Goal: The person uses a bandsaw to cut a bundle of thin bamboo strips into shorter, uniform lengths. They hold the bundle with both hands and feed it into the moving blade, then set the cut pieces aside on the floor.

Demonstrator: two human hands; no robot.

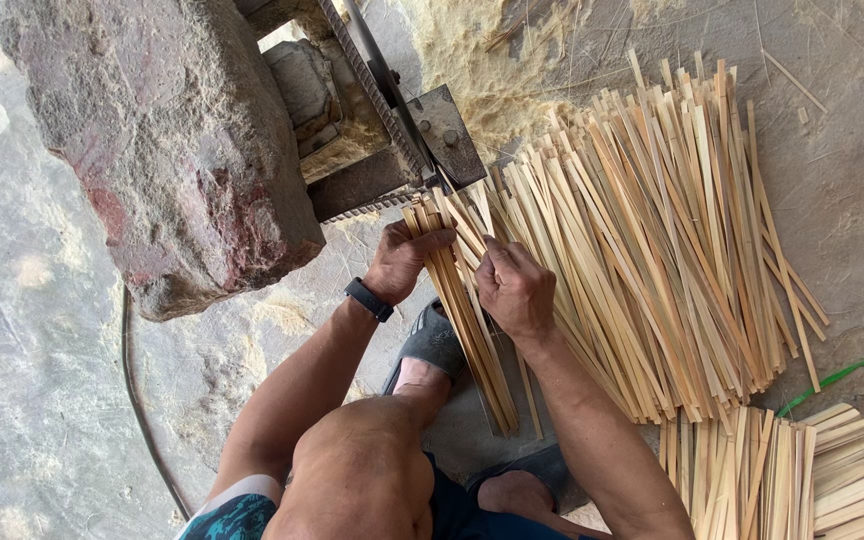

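Observation:
My left hand [404, 257], with a black band on its wrist, is wrapped around a bundle of thin pale bamboo strips [467, 330] that runs from the metal blade fixture [422, 140] down over my foot. My right hand [514, 288] pinches the top strips of the same bundle beside it, fingers closed on them. Both hands sit just below the dark metal plate of the fixture.
A large heap of bamboo strips [672, 240] lies fanned on the ground to the right, with a second stack [802, 470] at the lower right. A big reddish stone block [172, 140] stands left. Sawdust [482, 60] covers the ground behind the fixture. A green cord [837, 377] lies at right.

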